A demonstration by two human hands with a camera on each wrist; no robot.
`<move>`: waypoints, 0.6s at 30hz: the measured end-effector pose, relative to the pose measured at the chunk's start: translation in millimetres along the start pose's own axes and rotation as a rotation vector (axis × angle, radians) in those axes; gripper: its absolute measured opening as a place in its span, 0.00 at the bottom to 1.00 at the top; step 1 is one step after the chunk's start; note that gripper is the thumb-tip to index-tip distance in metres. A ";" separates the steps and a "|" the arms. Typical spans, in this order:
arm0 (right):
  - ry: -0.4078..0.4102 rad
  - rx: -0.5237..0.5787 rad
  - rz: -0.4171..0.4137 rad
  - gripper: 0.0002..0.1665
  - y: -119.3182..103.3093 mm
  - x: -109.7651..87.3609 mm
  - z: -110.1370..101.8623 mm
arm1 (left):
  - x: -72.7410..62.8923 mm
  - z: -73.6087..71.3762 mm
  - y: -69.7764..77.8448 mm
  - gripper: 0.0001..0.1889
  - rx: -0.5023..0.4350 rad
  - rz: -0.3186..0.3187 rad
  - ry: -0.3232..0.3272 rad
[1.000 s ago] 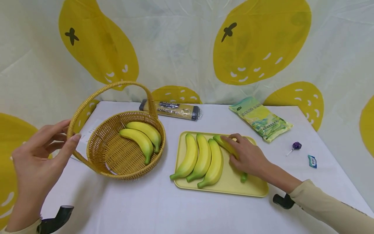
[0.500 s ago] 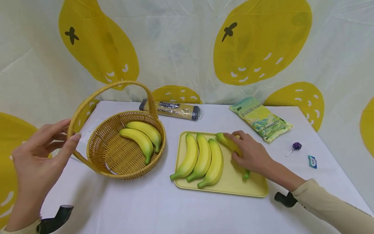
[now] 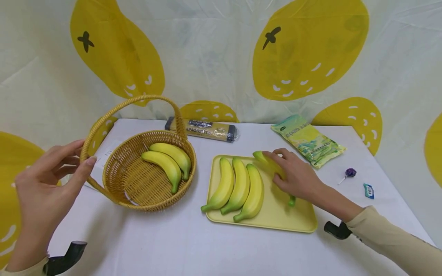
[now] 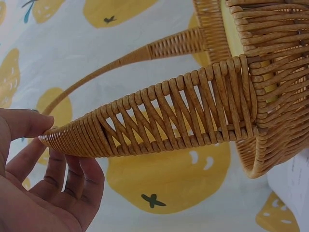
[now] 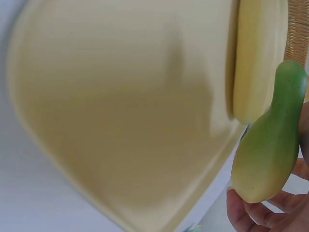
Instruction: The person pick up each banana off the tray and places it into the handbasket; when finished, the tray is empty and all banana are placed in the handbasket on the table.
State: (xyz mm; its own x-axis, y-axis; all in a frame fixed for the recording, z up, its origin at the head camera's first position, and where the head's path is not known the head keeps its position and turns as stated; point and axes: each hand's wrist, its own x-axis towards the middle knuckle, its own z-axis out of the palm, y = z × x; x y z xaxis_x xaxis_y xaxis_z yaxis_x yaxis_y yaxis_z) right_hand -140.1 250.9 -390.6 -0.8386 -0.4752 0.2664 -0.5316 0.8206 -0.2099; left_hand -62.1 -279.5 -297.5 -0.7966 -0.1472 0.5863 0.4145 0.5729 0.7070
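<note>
Your left hand (image 3: 45, 184) pinches the arched handle (image 3: 152, 97) of a tan woven wicker basket (image 3: 138, 188); two yellow, green-tipped bananas (image 3: 165, 166) lie inside. Your right hand (image 3: 299, 175) grips another banana (image 3: 271, 165) over the yellow rectangular tray (image 3: 272, 216); three more (image 3: 239, 188) lie left of it. Loading appears partly done.

- from here, i find part of the banana (image 3: 271, 165) hidden behind the right hand (image 3: 297, 178)
- my left wrist view crops the basket (image 4: 285, 87) at its right edge
- lettering on the blue packet (image 3: 368, 191): too small for me
</note>
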 end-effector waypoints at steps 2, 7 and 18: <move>0.005 0.005 -0.008 0.41 -2.0 2.5 -2.1 | 0.1 0.0 0.7 0.24 -0.004 -0.007 0.001; 0.014 -0.008 -0.034 0.41 -7.0 9.8 -5.7 | 0.4 0.9 1.9 0.24 0.001 -0.002 0.008; 0.029 -0.033 -0.110 0.38 -22.7 31.1 -16.4 | 1.2 -0.1 -2.4 0.24 -0.010 0.014 0.001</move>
State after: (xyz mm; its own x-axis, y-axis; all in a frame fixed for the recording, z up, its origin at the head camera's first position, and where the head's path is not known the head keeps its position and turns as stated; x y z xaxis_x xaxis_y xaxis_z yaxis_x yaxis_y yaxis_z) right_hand -152.2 222.7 -362.2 -0.7711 -0.5543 0.3132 -0.6160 0.7740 -0.1468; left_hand -64.1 -281.2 -298.5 -0.7902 -0.1396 0.5968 0.4305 0.5665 0.7026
